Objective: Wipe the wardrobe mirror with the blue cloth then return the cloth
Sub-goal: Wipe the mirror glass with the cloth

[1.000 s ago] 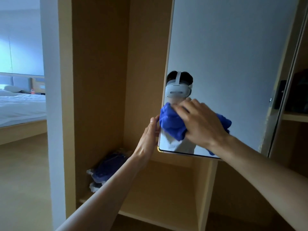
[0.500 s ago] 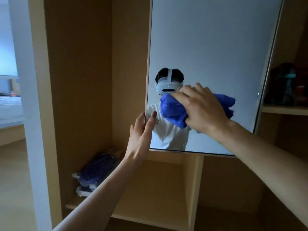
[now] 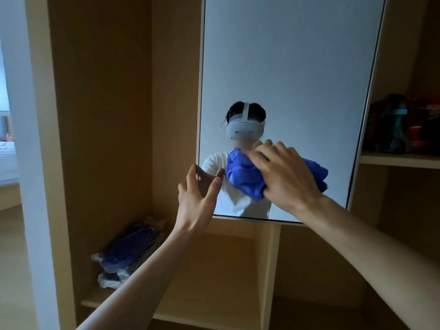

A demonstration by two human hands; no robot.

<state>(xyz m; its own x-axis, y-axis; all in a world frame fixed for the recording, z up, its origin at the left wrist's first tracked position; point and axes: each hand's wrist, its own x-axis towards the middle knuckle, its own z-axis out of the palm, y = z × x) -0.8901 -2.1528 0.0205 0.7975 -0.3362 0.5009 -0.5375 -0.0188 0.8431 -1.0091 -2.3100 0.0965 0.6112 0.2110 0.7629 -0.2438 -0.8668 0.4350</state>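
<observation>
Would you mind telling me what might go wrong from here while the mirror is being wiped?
1. The left hand has its thumb on the mirror by the left edge, so it may leave fresh smudges.
2. The cloth is bunched under the right hand low on the glass, so the upper part could get missed.

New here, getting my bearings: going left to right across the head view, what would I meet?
Bed → wrapped blue packs → left hand → right hand on the blue cloth → dark items on the right shelf.
</observation>
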